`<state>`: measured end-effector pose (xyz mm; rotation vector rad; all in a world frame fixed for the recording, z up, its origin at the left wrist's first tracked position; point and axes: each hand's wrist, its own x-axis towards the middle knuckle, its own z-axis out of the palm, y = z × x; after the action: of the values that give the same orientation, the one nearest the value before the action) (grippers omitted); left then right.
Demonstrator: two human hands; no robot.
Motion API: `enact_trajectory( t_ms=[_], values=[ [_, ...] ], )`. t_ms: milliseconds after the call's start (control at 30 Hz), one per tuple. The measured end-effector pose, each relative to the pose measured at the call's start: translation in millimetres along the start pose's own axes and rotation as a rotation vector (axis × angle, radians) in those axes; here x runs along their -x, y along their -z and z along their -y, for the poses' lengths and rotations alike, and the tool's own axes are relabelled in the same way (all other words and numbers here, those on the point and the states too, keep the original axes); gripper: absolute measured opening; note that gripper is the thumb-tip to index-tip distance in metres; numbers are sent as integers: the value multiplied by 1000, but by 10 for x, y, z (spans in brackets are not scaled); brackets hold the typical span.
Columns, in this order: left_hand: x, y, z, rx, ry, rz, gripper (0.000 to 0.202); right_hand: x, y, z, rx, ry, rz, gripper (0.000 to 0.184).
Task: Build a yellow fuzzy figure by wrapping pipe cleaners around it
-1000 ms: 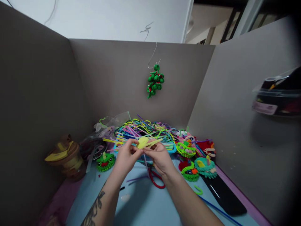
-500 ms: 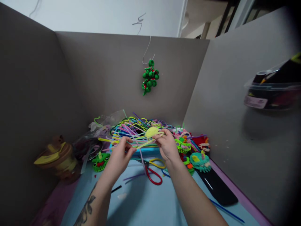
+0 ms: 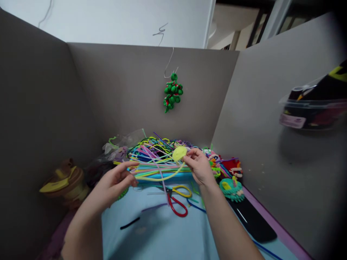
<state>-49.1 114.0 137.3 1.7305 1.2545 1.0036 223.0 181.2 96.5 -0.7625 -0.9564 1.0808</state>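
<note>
A pale yellow coiled disc (image 3: 179,154), apparently wound from pipe cleaner, is pinched at its right edge by my right hand (image 3: 200,166). From it a loose yellow pipe cleaner tail (image 3: 159,179) sags to the left. My left hand (image 3: 115,182) is beside the tail's far end, thumb and forefinger apart. Below the hands, scissors with one red and one yellow handle (image 3: 177,207) lie on the light blue table surface (image 3: 162,238). A heap of coloured pipe cleaners (image 3: 149,151) fills the space behind the hands.
A turquoise fuzzy figure (image 3: 231,189) sits at the right near a black phone-like slab (image 3: 255,220). At the left stands a brown and yellow pot-like object (image 3: 63,182). Grey panels (image 3: 130,79) enclose the table; a green ornament (image 3: 172,94) hangs at the back.
My left hand has moved left and its fingers have spread from their pinch on the tail. The tail now droops in a curve. My right hand and the disc have shifted slightly right.
</note>
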Motion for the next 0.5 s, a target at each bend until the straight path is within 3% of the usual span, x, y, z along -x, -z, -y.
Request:
enact_trajectory(
  t_ms=[133, 300, 400, 500],
  values=[
    [-77, -186, 9, 41, -92, -84, 38, 89, -52, 13, 33, -88, 263, 31],
    [-186, -563, 84, -36, -289, 51, 51, 223, -122, 2, 101, -156, 553, 29],
    [-195, -631, 102, -23, -311, 123, 57, 272, -136, 35, 139, -208, 678, 29],
    [-195, -614, 85, 17, -275, 131, 58, 286, -149, 50, 123, -233, 715, 29]
  ],
)
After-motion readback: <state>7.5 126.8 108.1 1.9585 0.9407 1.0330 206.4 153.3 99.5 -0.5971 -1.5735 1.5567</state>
